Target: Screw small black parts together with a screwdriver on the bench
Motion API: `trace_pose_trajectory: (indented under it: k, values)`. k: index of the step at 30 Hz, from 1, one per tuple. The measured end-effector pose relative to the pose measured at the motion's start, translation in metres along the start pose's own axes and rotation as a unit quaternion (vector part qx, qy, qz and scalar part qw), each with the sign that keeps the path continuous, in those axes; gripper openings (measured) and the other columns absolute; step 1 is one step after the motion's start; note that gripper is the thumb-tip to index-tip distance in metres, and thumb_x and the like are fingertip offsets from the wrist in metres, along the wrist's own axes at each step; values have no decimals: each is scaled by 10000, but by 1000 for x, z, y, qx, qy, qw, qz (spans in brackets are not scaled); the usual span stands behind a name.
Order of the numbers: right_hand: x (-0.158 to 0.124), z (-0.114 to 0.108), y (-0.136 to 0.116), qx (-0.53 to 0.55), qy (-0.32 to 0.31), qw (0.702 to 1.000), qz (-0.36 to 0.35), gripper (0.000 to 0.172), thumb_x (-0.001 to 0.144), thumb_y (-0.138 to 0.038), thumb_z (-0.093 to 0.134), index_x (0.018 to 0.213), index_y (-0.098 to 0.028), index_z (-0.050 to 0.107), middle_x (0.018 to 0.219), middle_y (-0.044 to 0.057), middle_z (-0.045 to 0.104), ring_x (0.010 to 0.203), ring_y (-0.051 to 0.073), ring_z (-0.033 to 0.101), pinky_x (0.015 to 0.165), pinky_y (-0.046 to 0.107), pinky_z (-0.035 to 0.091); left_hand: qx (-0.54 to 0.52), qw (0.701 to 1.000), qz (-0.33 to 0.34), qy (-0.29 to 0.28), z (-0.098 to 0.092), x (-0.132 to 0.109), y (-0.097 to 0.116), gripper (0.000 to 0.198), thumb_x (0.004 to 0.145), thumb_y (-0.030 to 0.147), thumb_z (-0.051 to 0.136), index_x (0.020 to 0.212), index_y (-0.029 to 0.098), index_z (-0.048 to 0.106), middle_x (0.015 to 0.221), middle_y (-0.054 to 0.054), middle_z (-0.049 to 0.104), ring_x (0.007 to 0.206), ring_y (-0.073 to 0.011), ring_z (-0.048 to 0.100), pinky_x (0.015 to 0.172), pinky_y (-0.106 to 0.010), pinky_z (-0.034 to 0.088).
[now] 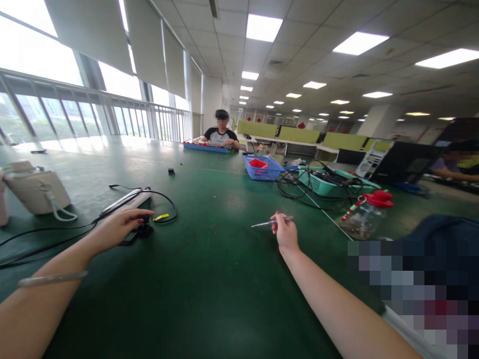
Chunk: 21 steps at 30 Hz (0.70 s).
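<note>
My left hand (119, 224) reaches over the table at left, its fingertips closed on a small black part (144, 227). That part stands on or beside a flat dark piece, and the fingers partly cover it. Its exact kind is not clear. Further right, my right hand (286, 232) holds a slim silver screwdriver (265, 224) between thumb and fingers. The thin tip points left, above the table surface, and the back end sticks out past the knuckles. A wide stretch of green table (213, 259) lies between the two hands.
A white power strip (125, 200) with black cables lies behind my left hand, near a beige bag (37, 189). Beyond my right hand are a blue basket (262, 172), a green basket (322, 184) with cables, and a red-lidded jar (368, 219). A person (220, 133) sits across the table.
</note>
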State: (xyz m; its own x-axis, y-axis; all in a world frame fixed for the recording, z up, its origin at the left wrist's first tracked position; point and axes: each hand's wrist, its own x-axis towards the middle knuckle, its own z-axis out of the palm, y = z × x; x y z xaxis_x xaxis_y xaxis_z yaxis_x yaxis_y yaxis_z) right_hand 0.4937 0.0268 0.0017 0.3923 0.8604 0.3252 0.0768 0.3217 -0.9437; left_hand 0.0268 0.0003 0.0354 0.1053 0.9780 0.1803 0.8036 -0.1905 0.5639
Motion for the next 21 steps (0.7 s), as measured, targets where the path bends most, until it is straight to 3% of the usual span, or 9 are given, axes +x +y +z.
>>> trace_pose_trajectory:
  k: [10, 15, 21]
  values:
    - [0, -1, 2, -3, -11, 1000, -1, 369, 791, -517, 604, 639, -180, 609, 486, -29, 508, 446, 104, 461, 412, 222, 358, 111, 994, -19, -9, 3, 1, -12, 419, 847, 433, 382, 1159, 316, 636, 1126, 34, 665, 1014, -211, 586, 861, -271, 420]
    - [-1, 0, 0, -2, -17, 1000, 5, 363, 787, -517, 607, 647, -182, 607, 498, -26, 511, 451, 107, 461, 415, 223, 362, 142, 989, -31, -40, 4, 0, -12, 392, 837, 447, 418, 1135, 337, 649, 1031, 47, 696, 910, -222, 629, 784, -272, 442]
    - [-2, 1, -1, -5, -20, 1000, 6, 369, 786, -520, 602, 641, -181, 605, 482, -27, 509, 439, 105, 460, 409, 222, 358, 144, 987, -40, -64, 4, -1, -6, 427, 815, 495, 474, 1168, 326, 643, 1056, 18, 704, 927, -252, 638, 793, -302, 449]
